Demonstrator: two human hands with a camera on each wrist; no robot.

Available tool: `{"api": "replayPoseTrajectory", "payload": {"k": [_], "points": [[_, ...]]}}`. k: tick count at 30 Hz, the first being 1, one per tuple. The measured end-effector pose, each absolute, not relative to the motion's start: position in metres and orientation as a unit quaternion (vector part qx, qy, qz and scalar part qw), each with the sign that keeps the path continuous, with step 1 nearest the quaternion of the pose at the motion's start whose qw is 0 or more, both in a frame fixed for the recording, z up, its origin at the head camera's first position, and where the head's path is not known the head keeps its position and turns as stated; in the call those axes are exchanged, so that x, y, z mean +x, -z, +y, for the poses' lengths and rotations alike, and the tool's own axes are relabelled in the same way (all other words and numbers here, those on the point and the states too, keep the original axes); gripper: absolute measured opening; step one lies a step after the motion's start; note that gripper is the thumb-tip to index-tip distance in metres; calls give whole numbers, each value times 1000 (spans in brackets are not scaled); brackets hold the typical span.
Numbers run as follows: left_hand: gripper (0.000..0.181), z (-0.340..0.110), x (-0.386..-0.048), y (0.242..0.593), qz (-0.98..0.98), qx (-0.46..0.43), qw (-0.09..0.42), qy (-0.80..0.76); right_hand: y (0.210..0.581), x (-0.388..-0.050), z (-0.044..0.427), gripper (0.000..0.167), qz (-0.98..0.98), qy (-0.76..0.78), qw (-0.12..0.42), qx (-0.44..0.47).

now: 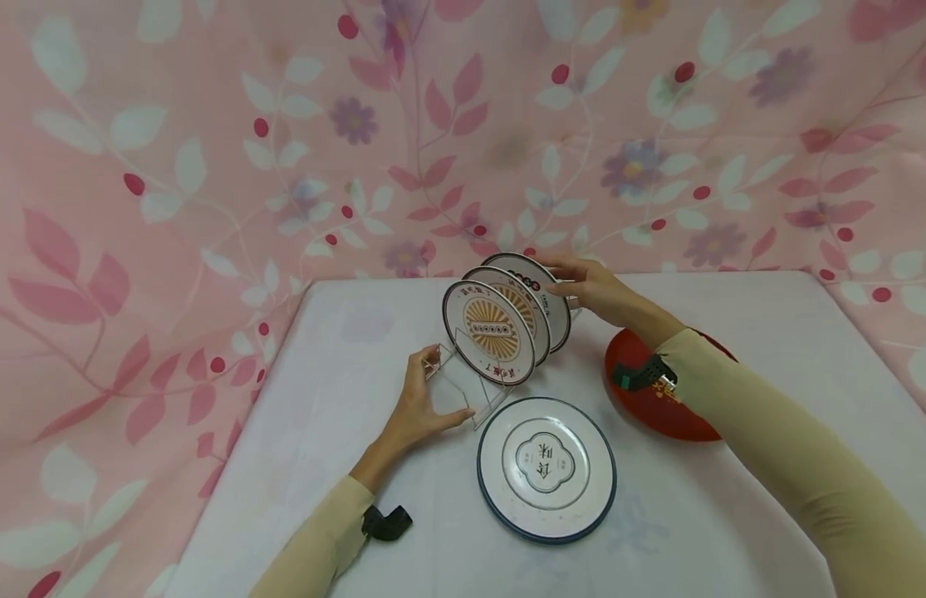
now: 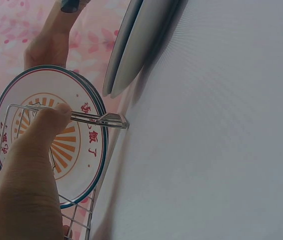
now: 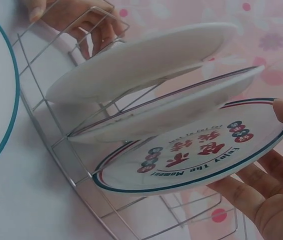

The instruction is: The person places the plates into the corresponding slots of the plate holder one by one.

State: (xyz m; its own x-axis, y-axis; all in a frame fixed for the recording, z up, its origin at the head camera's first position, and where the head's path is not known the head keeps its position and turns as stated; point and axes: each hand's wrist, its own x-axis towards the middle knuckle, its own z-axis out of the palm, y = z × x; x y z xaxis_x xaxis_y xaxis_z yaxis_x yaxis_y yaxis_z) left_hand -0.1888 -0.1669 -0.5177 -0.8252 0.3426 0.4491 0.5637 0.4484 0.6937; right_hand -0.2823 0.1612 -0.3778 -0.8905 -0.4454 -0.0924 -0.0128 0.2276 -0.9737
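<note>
A silver wire dish rack [image 3: 75, 185] holds three white plates standing in a tilted row. My left hand [image 1: 420, 399] grips the left end of the rack, its thumb lying along the wire in the left wrist view. With my right hand [image 1: 593, 291] I pinch the rim of the rightmost plate [image 3: 196, 150], which reads "Enjoy The Moment"; the thumb is on its face and the fingers are behind. The leftmost plate [image 1: 489, 332] shows an orange sunburst, and the middle plate [image 1: 536, 320] is partly hidden behind it.
In front of the rack, a white plate with a blue rim [image 1: 546, 469] lies on the white-covered table [image 1: 335, 332]. A red round dish [image 1: 657, 415] sits under my right forearm, partly covered by it. Behind the table hangs a pink floral cloth [image 1: 433, 124].
</note>
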Motion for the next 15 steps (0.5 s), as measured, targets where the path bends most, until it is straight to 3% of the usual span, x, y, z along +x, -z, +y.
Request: {"api": "replayPoseTrajectory", "payload": {"k": [11,15], "points": [[111,-167,-188,518,-840,-275,122,452,386,-284,156,54,763,603,185,-141],[110,-167,-190,517,-839,-277,121,452,375,-278,164,54,766,602,145,-175]]}}
